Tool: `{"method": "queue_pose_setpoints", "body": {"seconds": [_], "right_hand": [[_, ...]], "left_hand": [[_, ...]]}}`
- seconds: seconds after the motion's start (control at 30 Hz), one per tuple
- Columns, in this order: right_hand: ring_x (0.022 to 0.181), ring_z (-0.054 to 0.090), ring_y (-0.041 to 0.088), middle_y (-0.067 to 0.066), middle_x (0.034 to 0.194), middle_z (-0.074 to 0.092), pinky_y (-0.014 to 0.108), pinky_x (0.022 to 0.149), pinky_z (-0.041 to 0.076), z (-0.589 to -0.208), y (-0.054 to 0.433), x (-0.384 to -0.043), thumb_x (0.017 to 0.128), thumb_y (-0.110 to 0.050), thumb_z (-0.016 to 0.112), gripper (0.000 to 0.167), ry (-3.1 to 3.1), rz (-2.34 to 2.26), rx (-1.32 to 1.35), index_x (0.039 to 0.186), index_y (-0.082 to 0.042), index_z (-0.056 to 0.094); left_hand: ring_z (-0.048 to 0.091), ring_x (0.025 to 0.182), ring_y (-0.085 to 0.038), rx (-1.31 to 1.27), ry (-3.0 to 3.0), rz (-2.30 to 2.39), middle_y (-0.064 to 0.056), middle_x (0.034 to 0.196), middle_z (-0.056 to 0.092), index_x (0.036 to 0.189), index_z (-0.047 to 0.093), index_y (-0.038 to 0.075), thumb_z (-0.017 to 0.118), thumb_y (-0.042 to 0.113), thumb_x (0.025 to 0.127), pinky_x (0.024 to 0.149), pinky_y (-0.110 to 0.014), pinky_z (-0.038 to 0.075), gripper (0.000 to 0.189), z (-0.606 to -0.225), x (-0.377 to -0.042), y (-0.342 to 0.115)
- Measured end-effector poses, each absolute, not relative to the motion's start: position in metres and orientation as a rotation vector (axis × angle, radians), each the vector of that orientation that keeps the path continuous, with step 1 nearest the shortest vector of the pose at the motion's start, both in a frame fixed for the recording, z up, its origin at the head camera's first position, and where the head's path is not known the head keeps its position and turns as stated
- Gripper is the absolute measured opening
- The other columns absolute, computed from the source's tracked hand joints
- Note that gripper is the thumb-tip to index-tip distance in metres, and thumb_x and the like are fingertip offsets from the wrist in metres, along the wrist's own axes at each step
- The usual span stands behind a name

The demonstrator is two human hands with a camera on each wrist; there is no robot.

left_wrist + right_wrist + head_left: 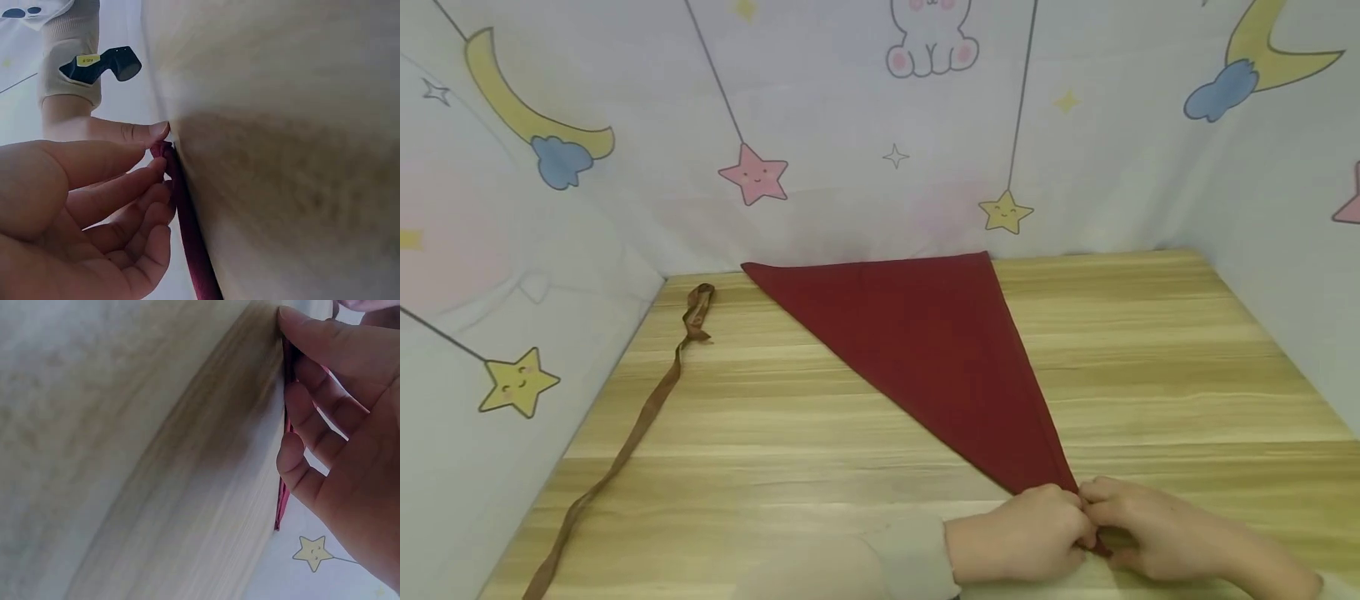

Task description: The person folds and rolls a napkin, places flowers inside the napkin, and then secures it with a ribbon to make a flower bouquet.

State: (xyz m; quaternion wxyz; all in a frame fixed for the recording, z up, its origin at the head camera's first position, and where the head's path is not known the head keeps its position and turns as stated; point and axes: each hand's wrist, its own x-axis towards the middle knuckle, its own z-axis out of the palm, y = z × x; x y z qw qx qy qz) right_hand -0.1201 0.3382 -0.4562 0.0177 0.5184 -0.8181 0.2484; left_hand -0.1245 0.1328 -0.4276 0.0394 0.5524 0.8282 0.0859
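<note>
Pinching the red cloth [932, 350] at its near corner, left hand [1033, 533] and right hand [1161, 531] sit together; its long edge runs away leftward.

Left hand [1033, 533] curled on near tip of red cloth [940, 358]; right hand [1165, 529] just beside it, fingers at same tip. Cloth widens into flat triangle on wooden table [1180, 358], away from both hands. Brown ribbon [643, 421] well left of left hand, bunched at far end. Light sleeve [917, 557] behind left wrist. Far beyond hands, pale backdrop [842, 92] printed with stars [754, 175], moons [505, 96].
</note>
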Motion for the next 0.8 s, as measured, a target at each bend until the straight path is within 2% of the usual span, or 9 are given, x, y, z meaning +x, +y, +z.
{"method": "queue_pose_setpoints", "body": {"seconds": [0.1,0.2,0.27,0.37,0.5,0.63,0.8], "right_hand": [[0.087,0.048,-0.003,-0.018,0.098,0.050,0.006,0.077,0.035,-0.457,0.338,-0.122,0.060,0.001,0.081,0.045,-2.531,0.796,1.635,0.090,-0.027,0.063],[0.085,0.048,-0.004,-0.018,0.096,0.049,0.005,0.075,0.036,-0.457,0.338,-0.124,0.063,-0.001,0.081,0.039,-2.518,0.831,1.660,0.088,-0.026,0.064],[0.084,0.048,-0.004,-0.018,0.094,0.050,0.005,0.073,0.037,-0.456,0.338,-0.126,0.067,-0.003,0.080,0.034,-2.524,0.863,1.683,0.088,-0.025,0.065],[0.083,0.048,-0.005,-0.017,0.092,0.051,0.006,0.071,0.038,-0.454,0.338,-0.130,0.075,-0.009,0.078,0.025,-2.545,0.906,1.708,0.089,-0.026,0.066],[0.083,0.049,-0.004,-0.016,0.091,0.054,0.009,0.070,0.040,-0.454,0.336,-0.135,0.082,-0.014,0.074,0.017,-2.568,0.950,1.731,0.091,-0.025,0.065],[0.080,0.049,-0.006,-0.015,0.087,0.057,0.011,0.064,0.042,-0.455,0.334,-0.137,0.083,-0.012,0.074,0.018,-2.606,1.057,1.700,0.091,-0.022,0.060],[0.076,0.047,-0.007,-0.013,0.081,0.056,0.010,0.061,0.042,-0.458,0.333,-0.138,0.081,-0.011,0.074,0.019,-2.591,1.140,1.673,0.088,-0.021,0.059]], "left_hand": [[0.050,0.066,0.008,1.697,2.518,0.206,0.015,0.075,0.061,0.075,0.073,0.025,0.072,0.020,0.082,0.058,-0.007,0.033,0.009,-0.428,-0.122,0.136],[0.042,0.058,0.005,1.673,2.516,0.197,0.014,0.067,0.054,0.063,0.064,0.022,0.071,0.021,0.082,0.052,-0.008,0.029,0.021,-0.429,-0.121,0.136],[0.040,0.056,0.004,1.654,2.523,0.206,0.014,0.064,0.050,0.061,0.063,0.022,0.071,0.022,0.083,0.050,-0.009,0.028,0.023,-0.430,-0.120,0.136],[0.038,0.055,0.004,1.629,2.531,0.222,0.014,0.062,0.048,0.062,0.067,0.023,0.071,0.022,0.082,0.050,-0.008,0.028,0.021,-0.431,-0.121,0.135],[0.040,0.054,0.006,1.570,2.526,0.322,0.016,0.060,0.053,0.069,0.074,0.024,0.070,0.019,0.083,0.052,-0.006,0.031,0.016,-0.433,-0.124,0.135],[0.038,0.051,0.008,1.449,2.500,0.513,0.017,0.060,0.058,0.076,0.077,0.022,0.068,0.015,0.086,0.052,-0.004,0.033,0.015,-0.433,-0.127,0.133],[0.031,0.047,0.007,1.386,2.485,0.600,0.015,0.054,0.047,0.070,0.071,0.019,0.068,0.014,0.086,0.047,-0.006,0.030,0.017,-0.433,-0.128,0.132]]}}
